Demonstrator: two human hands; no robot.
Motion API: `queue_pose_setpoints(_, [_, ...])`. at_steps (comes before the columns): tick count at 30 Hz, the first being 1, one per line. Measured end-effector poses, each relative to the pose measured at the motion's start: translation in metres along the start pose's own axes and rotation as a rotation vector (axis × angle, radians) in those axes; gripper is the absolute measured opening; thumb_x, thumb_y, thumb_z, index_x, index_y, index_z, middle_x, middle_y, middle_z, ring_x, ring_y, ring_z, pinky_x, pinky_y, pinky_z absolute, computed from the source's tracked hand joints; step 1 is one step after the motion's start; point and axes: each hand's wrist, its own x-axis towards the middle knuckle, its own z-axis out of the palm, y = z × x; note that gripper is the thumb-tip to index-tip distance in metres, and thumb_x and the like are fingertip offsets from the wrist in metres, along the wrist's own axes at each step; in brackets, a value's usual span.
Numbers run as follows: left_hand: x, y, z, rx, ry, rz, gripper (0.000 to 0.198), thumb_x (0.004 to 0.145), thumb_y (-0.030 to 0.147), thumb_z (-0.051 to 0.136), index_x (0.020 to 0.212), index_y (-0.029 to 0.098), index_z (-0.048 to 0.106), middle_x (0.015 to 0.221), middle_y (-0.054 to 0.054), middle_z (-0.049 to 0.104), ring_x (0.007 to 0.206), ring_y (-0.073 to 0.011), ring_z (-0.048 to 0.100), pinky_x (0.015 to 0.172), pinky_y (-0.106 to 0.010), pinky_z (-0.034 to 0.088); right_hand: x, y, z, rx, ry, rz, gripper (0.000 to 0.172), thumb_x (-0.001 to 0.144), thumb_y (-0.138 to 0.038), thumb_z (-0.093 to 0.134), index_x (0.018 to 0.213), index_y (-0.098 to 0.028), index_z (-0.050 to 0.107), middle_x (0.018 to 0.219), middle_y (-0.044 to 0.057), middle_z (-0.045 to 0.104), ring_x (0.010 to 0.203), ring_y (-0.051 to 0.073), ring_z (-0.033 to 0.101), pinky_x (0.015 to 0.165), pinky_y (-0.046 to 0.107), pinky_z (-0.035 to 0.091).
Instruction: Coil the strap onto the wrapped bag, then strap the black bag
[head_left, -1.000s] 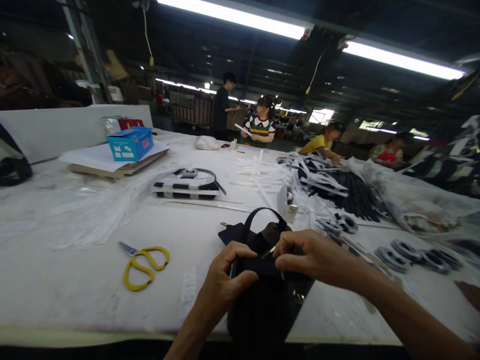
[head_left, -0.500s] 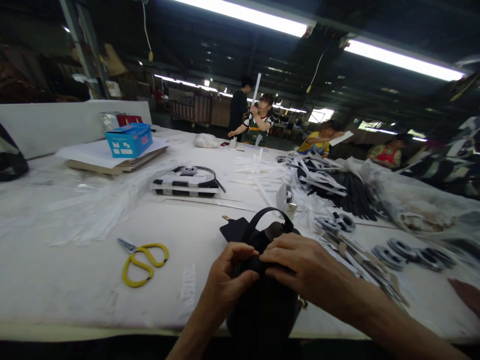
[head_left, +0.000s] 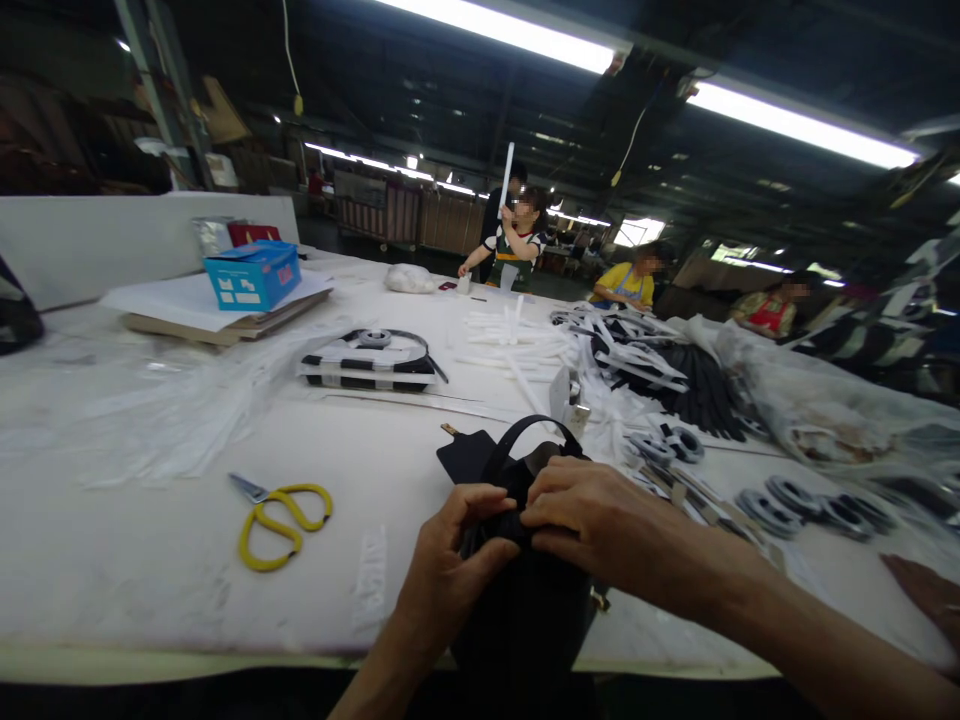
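A black handbag (head_left: 517,620) stands at the table's front edge, its curved handle (head_left: 529,425) arching up and a dark flap with a gold-coloured clasp (head_left: 465,455) sticking out to the left. My left hand (head_left: 465,550) pinches the bag's upper edge between thumb and fingers. Right beside it, my right hand (head_left: 577,515) grips the same edge, with fingers bent over the material. The fingertips of both hands nearly meet, and the exact bit they hold is dark and partly hidden. To the left lie yellow-handled scissors (head_left: 281,515), blades pointing away.
A white table (head_left: 172,570) carries a blue box (head_left: 255,275) on cardboard sheets, a black-and-white bundle (head_left: 371,365), white strips (head_left: 517,340) and tape rolls (head_left: 769,510). Clear plastic (head_left: 840,410) covers the right side. Several co-workers are across the table; a hand (head_left: 926,595) shows at right.
My hands keep almost the same hold on the bag, with the right fingers shifted slightly. A co-worker at the far right side has lowered a white strip; another still holds one upright.
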Motion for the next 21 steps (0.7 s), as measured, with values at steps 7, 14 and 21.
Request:
queue_pose_setpoints(7, [-0.003, 0.006, 0.005, 0.214, 0.016, 0.095, 0.032, 0.078, 0.016, 0.067, 0.108, 0.027, 0.063, 0.105, 0.000, 0.071, 0.102, -0.0188, 0.066, 0.093, -0.032, 0.052, 0.000, 0.001, 0.001, -0.081, -0.038, -0.016, 0.014, 0.086, -0.010, 0.060, 0.079, -0.017, 0.070, 0.089, 0.004, 0.066, 0.087, 0.018, 0.059, 0.074, 0.028, 0.046])
queue_pose_setpoints(14, [-0.003, 0.003, 0.005, 0.135, -0.004, 0.065, 0.030, 0.079, 0.015, 0.066, 0.106, 0.027, 0.062, 0.104, 0.001, 0.069, 0.102, -0.0164, 0.064, 0.093, -0.028, 0.050, 0.001, 0.017, 0.011, 0.246, 0.047, 0.125, 0.019, 0.076, -0.014, 0.069, 0.092, -0.021, 0.075, 0.093, 0.001, 0.070, 0.085, 0.014, 0.064, 0.078, 0.025, 0.048])
queue_pose_setpoints(21, [-0.008, 0.002, 0.014, 0.145, 0.015, 0.099, 0.030, 0.077, 0.016, 0.069, 0.105, 0.027, 0.063, 0.101, 0.002, 0.070, 0.099, -0.0163, 0.065, 0.090, -0.027, 0.051, 0.000, 0.015, 0.002, 0.406, -0.046, 0.501, 0.008, 0.071, -0.025, 0.070, 0.077, -0.020, 0.072, 0.067, -0.003, 0.067, 0.061, 0.013, 0.060, 0.052, 0.021, 0.040])
